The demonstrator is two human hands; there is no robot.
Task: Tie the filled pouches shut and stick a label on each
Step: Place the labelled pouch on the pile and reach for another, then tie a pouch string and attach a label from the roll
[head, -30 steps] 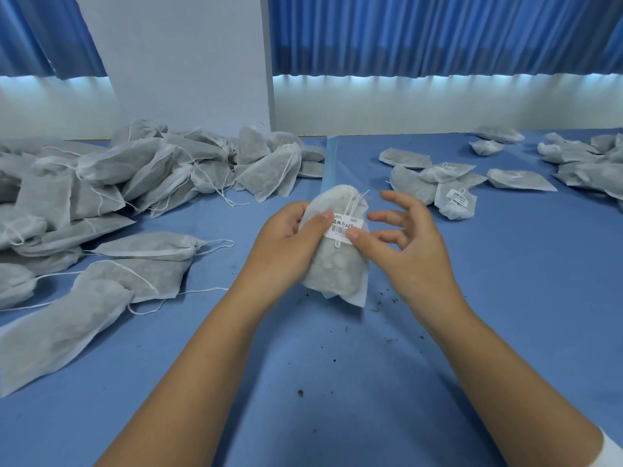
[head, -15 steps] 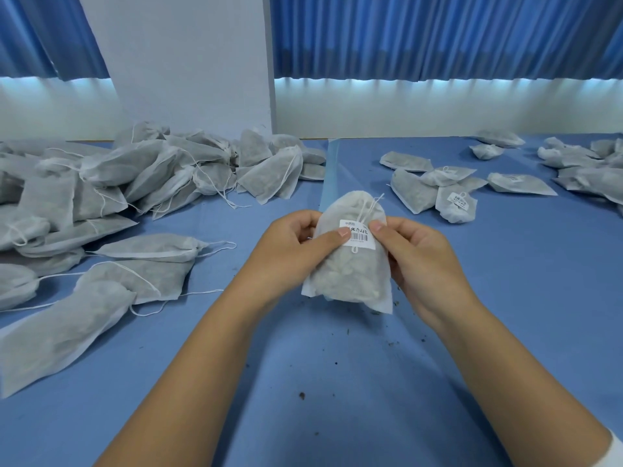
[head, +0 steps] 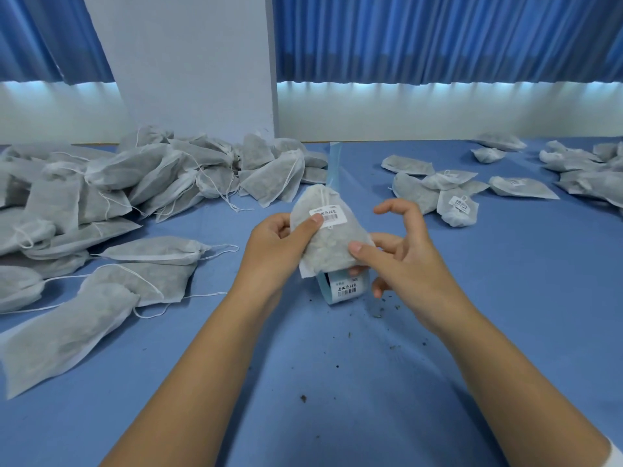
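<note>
One view only, head camera. One filled pouch point(head: 332, 237) was held upright over the middle of the bench point(head: 337, 382), drawstring pulled, label point(head: 328, 215) stuck across its upper face. Left hand point(head: 276, 244) gripped its left side, thumb pressing the label's left end. Right hand point(head: 404, 257) had lifted its upper fingers off the label since half a second before; thumb and a finger behind pinched the pouch's lower right edge. Label strip point(head: 347, 288) stood on the bench just below. Judged: this pouch finished, due for the labelled group point(head: 451, 197) toward the far right; untied pile point(head: 135, 183) waited along the left edge.
</note>
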